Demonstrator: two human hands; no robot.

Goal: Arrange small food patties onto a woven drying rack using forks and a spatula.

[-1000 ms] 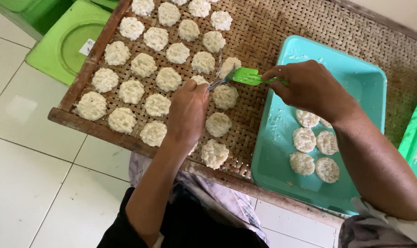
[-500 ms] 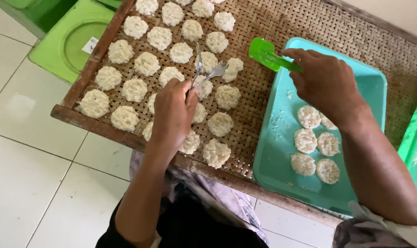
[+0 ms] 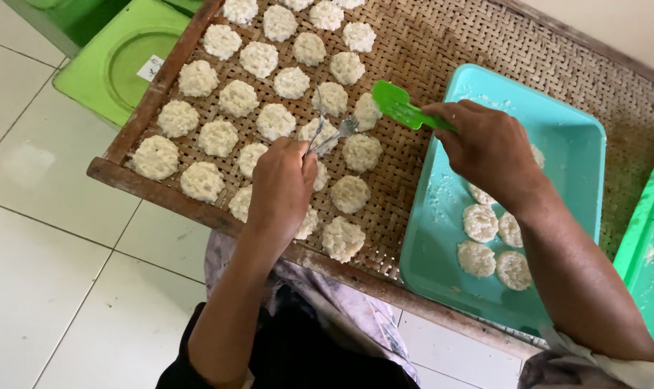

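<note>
Green spatula [image 3: 402, 108] lifted from tray [image 3: 579, 130], gripped in right hand [image 3: 489, 148]; fork [image 3: 327, 133] clasped in left hand [image 3: 283, 184]. Mat [image 3: 428, 65] part-filled with patties [image 3: 219, 137]; several left.

rice cakes [image 3: 219, 137] on woven tray [image 3: 442, 50], tub [image 3: 579, 137] right

Rough woven-bamboo tray [image 3: 442, 50], glossy plastic spatula [image 3: 395, 104], shiny metal fork [image 3: 334, 133].

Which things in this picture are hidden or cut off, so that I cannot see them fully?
Head view only:
- Patties under the left hand: partly covered by it.
- Patties in the teal tray: some hidden by the right hand.
- Green spatula: handle inside the right fist.
- Woven rack: top rows cut by the edge.
- Green lid: label too small.
</note>
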